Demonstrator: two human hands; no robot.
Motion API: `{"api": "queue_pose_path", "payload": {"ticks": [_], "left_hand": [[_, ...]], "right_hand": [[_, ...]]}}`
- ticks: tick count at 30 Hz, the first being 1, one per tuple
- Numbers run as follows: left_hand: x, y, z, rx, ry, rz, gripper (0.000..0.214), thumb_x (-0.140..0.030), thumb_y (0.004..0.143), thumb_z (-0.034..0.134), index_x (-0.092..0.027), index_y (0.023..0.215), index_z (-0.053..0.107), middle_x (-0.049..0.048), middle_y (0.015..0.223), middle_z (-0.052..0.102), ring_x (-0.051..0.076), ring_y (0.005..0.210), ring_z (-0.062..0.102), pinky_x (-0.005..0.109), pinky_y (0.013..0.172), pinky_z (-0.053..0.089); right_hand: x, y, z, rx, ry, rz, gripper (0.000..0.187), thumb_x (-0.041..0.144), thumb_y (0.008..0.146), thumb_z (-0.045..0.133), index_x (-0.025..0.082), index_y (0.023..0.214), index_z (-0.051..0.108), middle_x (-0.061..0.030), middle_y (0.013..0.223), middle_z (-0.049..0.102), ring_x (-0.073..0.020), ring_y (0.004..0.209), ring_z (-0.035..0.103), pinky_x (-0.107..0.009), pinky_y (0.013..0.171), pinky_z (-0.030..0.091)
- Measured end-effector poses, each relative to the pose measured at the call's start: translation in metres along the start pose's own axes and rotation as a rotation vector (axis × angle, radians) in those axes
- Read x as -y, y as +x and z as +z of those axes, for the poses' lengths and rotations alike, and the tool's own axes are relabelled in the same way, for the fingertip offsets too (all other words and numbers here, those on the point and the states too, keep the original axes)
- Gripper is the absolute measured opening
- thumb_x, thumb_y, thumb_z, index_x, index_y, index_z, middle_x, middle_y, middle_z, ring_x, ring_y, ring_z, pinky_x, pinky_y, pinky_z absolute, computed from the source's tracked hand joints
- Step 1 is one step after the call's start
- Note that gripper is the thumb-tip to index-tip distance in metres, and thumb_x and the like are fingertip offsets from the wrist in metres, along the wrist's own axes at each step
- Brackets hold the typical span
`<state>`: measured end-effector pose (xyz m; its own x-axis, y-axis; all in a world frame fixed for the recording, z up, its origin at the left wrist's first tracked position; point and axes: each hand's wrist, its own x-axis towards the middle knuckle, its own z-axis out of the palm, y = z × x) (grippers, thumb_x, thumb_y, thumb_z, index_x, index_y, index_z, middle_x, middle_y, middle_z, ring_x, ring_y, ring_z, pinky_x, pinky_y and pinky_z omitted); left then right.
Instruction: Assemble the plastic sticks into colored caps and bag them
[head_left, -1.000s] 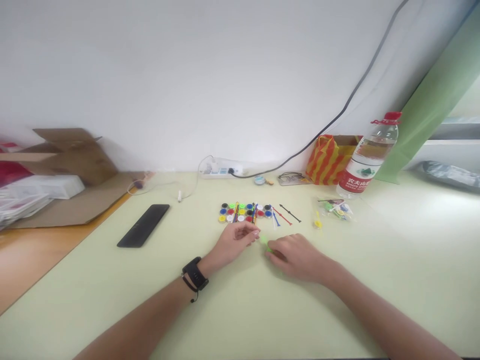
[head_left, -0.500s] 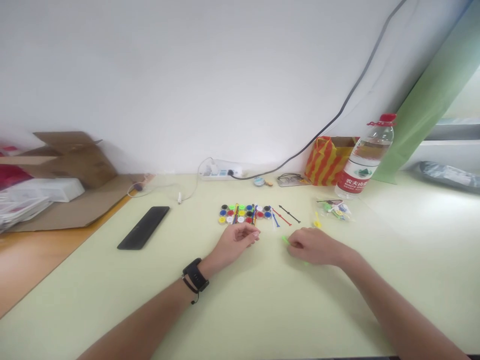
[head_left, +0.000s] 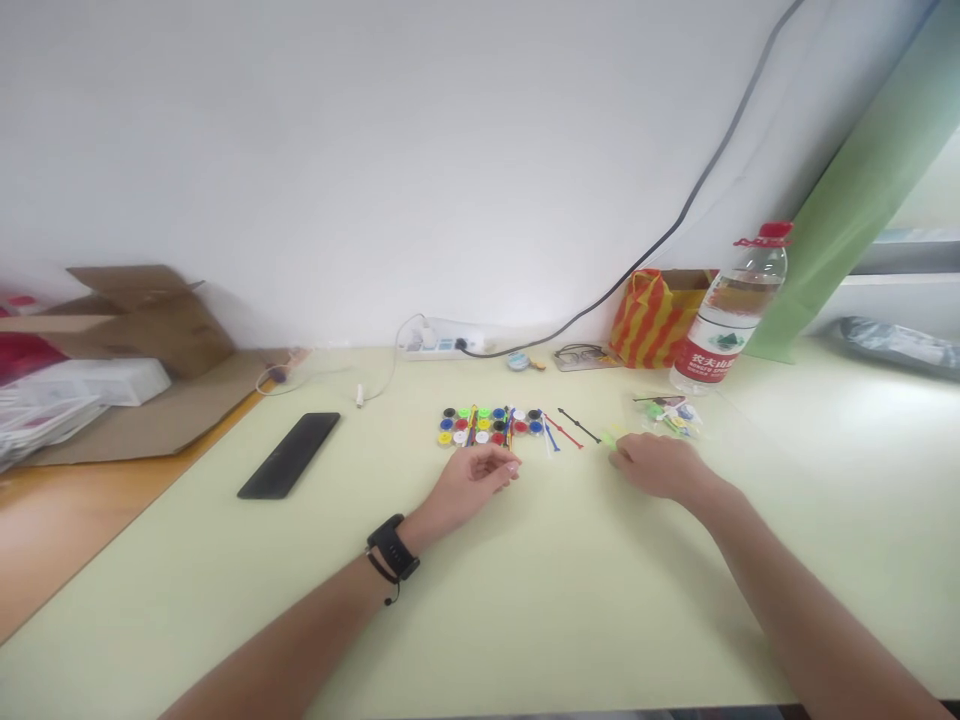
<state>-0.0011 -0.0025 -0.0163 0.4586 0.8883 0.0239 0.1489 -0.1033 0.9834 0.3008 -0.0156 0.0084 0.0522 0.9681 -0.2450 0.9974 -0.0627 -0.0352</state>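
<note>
My left hand (head_left: 476, 475) rests on the table with its fingers curled in and the thumb against the fingertips; nothing shows between them. Just beyond it lie rows of small round coloured discs (head_left: 448, 426), with bundles of thin coloured sticks (head_left: 472, 427) across them. Beside the discs, a blue stick (head_left: 551, 434), a red stick (head_left: 571, 431) and a black stick (head_left: 580, 425) lie slanted. My right hand (head_left: 660, 464) is closed in a pinch on a thin bright green stick (head_left: 610, 438), blurred and mostly covered by the fingers.
A clear bag of coloured pieces (head_left: 675, 415) lies beyond my right hand. Behind it stand a water bottle (head_left: 724, 330) and a striped bag (head_left: 649, 320). A black phone-like slab (head_left: 289, 455) lies to the left. A power strip (head_left: 442, 340) sits by the wall, near a cardboard box (head_left: 150, 310).
My right hand has moved right and away from me with the green stick, now covering the spot where a yellow piece showed. My left hand has stayed in place.
</note>
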Motion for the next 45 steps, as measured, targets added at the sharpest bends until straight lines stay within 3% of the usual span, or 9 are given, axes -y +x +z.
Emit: {"api": "queue_pose_path", "payload": {"ticks": [8, 12, 14, 17, 20, 23, 29, 34, 45], "left_hand": [[0.000, 0.000, 0.001, 0.001, -0.017, 0.005, 0.029, -0.044, 0.086, 0.074, -0.016, 0.092, 0.074, 0.0071, 0.091, 0.072, 0.016, 0.080, 0.066, 0.028, 0.072, 0.053], [-0.001, 0.000, 0.002, -0.002, -0.028, 0.000, 0.029, -0.045, 0.085, 0.075, -0.016, 0.091, 0.074, 0.0066, 0.089, 0.071, 0.016, 0.079, 0.065, 0.028, 0.071, 0.052], [0.000, 0.000, 0.002, 0.003, -0.025, 0.006, 0.029, -0.045, 0.086, 0.074, -0.017, 0.092, 0.074, 0.0066, 0.090, 0.071, 0.016, 0.079, 0.065, 0.028, 0.071, 0.052], [0.000, 0.000, 0.002, 0.014, -0.012, 0.021, 0.028, -0.044, 0.087, 0.073, -0.017, 0.093, 0.074, 0.0067, 0.091, 0.071, 0.017, 0.081, 0.066, 0.029, 0.073, 0.052], [0.001, 0.000, 0.002, 0.019, -0.002, 0.029, 0.027, -0.043, 0.088, 0.073, -0.016, 0.094, 0.074, 0.0069, 0.091, 0.071, 0.018, 0.083, 0.066, 0.029, 0.076, 0.052], [0.002, 0.000, 0.002, 0.019, 0.010, 0.029, 0.027, -0.042, 0.089, 0.072, -0.016, 0.095, 0.074, 0.0066, 0.090, 0.071, 0.017, 0.083, 0.065, 0.029, 0.076, 0.052], [0.005, -0.001, 0.001, 0.036, 0.028, 0.047, 0.026, -0.041, 0.090, 0.071, -0.016, 0.097, 0.075, 0.0072, 0.093, 0.072, 0.018, 0.086, 0.066, 0.030, 0.079, 0.053], [0.006, 0.000, 0.001, 0.029, 0.040, 0.048, 0.025, -0.040, 0.091, 0.071, -0.016, 0.097, 0.075, 0.0071, 0.093, 0.072, 0.018, 0.086, 0.066, 0.029, 0.078, 0.053], [-0.001, -0.002, 0.002, 0.043, 0.084, 0.067, 0.023, -0.038, 0.091, 0.069, -0.017, 0.097, 0.075, 0.0057, 0.092, 0.072, 0.018, 0.084, 0.065, 0.029, 0.077, 0.051]], "right_hand": [[-0.014, 0.010, 0.000, -0.059, 0.016, 0.093, 0.031, 0.036, 0.099, 0.046, 0.018, 0.081, 0.063, -0.0134, 0.092, 0.072, -0.0278, 0.083, 0.068, -0.034, 0.066, 0.041], [-0.009, 0.008, -0.001, -0.241, 0.030, 0.111, 0.020, 0.039, 0.094, 0.057, 0.020, 0.089, 0.062, -0.0116, 0.092, 0.072, -0.0293, 0.083, 0.067, -0.036, 0.066, 0.041], [0.001, 0.006, 0.001, -0.360, 0.079, 0.000, 0.017, 0.037, 0.094, 0.056, 0.021, 0.097, 0.062, -0.0110, 0.099, 0.071, -0.0299, 0.090, 0.066, -0.038, 0.070, 0.044], [0.021, 0.002, 0.010, -0.469, 0.205, -0.339, 0.022, 0.034, 0.097, 0.053, 0.022, 0.114, 0.061, -0.0113, 0.112, 0.069, -0.0293, 0.106, 0.062, -0.041, 0.085, 0.048], [0.042, -0.004, 0.023, -0.452, 0.250, -0.616, 0.034, 0.032, 0.098, 0.054, 0.023, 0.131, 0.057, -0.0132, 0.128, 0.064, -0.0313, 0.122, 0.054, -0.047, 0.100, 0.047], [0.055, -0.009, 0.031, -0.424, 0.255, -0.723, 0.034, 0.030, 0.099, 0.054, 0.024, 0.133, 0.058, -0.0124, 0.136, 0.060, -0.0326, 0.131, 0.048, -0.053, 0.109, 0.042], [0.054, -0.007, 0.032, -0.443, 0.308, -0.742, 0.027, 0.027, 0.097, 0.058, 0.022, 0.123, 0.064, -0.0120, 0.123, 0.067, -0.0309, 0.121, 0.056, -0.051, 0.105, 0.047], [0.051, -0.001, 0.035, -0.498, 0.336, -0.761, 0.029, 0.018, 0.096, 0.055, 0.020, 0.123, 0.064, -0.0121, 0.126, 0.068, -0.0306, 0.124, 0.056, -0.050, 0.105, 0.047], [0.057, -0.004, 0.033, -0.387, 0.417, -0.832, 0.030, 0.008, 0.099, 0.045, 0.021, 0.105, 0.071, -0.0068, 0.096, 0.074, -0.0222, 0.094, 0.066, -0.036, 0.080, 0.053]]}}
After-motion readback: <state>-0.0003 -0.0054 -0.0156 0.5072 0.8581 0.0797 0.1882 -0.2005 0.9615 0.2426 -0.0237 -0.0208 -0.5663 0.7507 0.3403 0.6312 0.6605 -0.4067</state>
